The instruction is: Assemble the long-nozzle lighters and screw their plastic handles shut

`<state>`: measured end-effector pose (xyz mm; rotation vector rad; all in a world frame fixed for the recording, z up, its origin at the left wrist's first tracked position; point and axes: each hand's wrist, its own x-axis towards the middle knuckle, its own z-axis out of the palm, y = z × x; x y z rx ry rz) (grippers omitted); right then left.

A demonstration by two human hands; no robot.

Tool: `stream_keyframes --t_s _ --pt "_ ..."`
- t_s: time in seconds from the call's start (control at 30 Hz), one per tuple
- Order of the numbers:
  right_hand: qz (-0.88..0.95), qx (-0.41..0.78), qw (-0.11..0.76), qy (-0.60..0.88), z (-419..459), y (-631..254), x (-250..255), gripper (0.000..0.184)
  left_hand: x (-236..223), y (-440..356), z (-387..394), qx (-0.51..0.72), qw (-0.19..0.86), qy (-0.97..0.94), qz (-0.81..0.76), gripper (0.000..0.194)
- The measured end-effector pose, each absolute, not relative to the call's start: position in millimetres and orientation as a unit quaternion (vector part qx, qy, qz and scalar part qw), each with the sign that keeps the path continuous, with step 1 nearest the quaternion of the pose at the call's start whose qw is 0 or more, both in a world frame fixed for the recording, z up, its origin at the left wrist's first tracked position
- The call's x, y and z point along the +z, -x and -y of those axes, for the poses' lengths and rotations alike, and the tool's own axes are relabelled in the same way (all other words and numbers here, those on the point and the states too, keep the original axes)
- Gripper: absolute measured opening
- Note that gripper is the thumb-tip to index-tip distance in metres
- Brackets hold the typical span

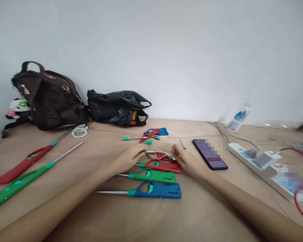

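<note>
My left hand (pixel 133 157) is closed, its fingertips pinching a thin metal lighter tube (pixel 149 152). White wires (pixel 164 154) run from the tube to my right hand (pixel 183 157), whose fingers are closed at their far end. Under the wires lies a red open shell half (pixel 156 156), partly covered. A thin metal shaft, like a screwdriver's (pixel 181 143), sticks up behind my right hand; whether the hand holds it is unclear. Nearer to me lie a red gas lighter (pixel 164 166), a green gas lighter (pixel 154 175) and a blue gas lighter (pixel 159 190), side by side.
Beyond my hands lie red and blue shell pieces (pixel 151 134) and a teal trigger (pixel 148 143). Long lighters (pixel 25 164) and a bracelet (pixel 79 132) are left, before a backpack (pixel 53 101) and black plastic bag (pixel 113 107). Rightward are a phone (pixel 209 154), power strip (pixel 255 168) and bottle (pixel 238 119).
</note>
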<state>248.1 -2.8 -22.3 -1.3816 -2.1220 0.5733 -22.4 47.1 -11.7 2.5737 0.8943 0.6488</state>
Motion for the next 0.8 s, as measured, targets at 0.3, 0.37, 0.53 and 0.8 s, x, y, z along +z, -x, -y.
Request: stream_keyframes --t_s 0.3,0.37,0.53,0.8 --pt "0.811 0.208 0.27 0.475 0 -261 -29 0.005 -16 16 -25 0.211 0.196 -0.906 -0.309 0.023" --pt "0.806 0.197 0.28 0.483 1 -259 -28 0.004 -13 16 -26 0.214 0.191 -0.906 -0.31 0.022" --pt "0.781 0.155 0.301 0.525 1 -246 -15 0.006 -8 16 -39 0.238 0.154 -0.898 -0.338 0.023" --pt "0.778 0.122 0.264 0.556 -1 -240 -29 0.022 -23 26 -63 0.226 0.142 -0.901 -0.341 0.025"
